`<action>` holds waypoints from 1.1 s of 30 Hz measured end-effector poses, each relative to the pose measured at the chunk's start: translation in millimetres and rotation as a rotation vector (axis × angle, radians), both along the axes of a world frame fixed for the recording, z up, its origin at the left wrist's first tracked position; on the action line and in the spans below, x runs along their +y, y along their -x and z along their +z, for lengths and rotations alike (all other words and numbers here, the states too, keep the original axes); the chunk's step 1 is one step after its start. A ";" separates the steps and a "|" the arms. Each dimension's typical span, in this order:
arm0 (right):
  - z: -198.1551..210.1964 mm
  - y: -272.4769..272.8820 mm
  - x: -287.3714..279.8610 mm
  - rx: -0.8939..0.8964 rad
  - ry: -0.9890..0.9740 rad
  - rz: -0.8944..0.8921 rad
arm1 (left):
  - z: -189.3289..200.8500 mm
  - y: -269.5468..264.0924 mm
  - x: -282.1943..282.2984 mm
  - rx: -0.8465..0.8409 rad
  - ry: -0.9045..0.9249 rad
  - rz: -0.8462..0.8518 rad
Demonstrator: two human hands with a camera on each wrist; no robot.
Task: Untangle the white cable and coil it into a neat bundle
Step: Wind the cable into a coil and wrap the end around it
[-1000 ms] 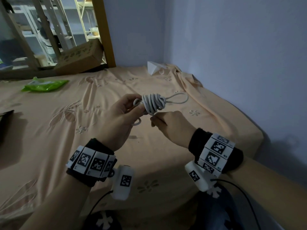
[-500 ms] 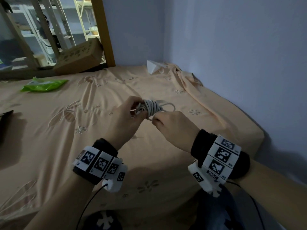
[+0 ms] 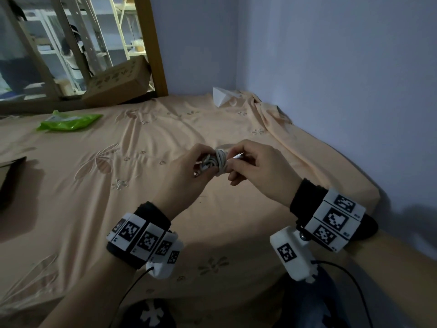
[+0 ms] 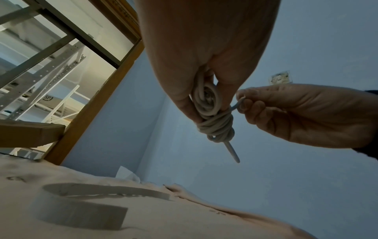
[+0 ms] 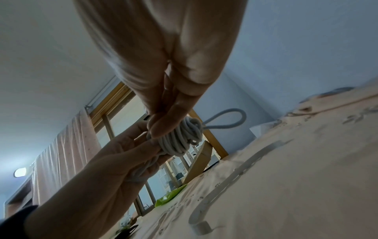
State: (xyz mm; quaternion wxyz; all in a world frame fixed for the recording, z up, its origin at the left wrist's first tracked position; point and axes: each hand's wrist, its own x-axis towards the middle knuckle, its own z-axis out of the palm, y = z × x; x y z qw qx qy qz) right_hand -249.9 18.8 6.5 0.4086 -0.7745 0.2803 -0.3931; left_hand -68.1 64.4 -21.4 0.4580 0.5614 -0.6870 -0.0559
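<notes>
While my left hand (image 3: pixel 186 171) grips the coiled white cable (image 3: pixel 218 160) above the bed (image 3: pixel 71 185), my right hand (image 3: pixel 257 169) pinches a short run of cable beside the wraps. In the right wrist view a small loop (image 5: pixel 227 118) sticks out past the bundle, and in the left wrist view the plug end (image 4: pixel 232 152) hangs free below. I judge the risk to be slack: if my left fingers ease, the cross-wraps could spring loose; pulling too hard could cinch the loop into a knot or leave the plug dangling untidily.
</notes>
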 end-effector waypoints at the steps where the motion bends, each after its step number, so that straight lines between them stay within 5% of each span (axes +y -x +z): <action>1: -0.7 -0.3 -0.7 -0.017 -0.020 0.006 | 0.0 0.0 0.6 -0.004 0.000 0.000; 7: -2.0 -0.8 -3.2 -0.061 -0.045 0.000 | 1.4 1.0 4.6 -0.034 0.003 -0.064; 19: -7.2 0.1 -10.9 0.092 0.205 -0.142 | -2.4 9.2 11.6 -0.119 -0.004 -0.104; 33: -8.1 -25.6 -11.0 0.019 0.202 -0.254 | 3.5 26.1 6.1 0.401 -0.055 -0.138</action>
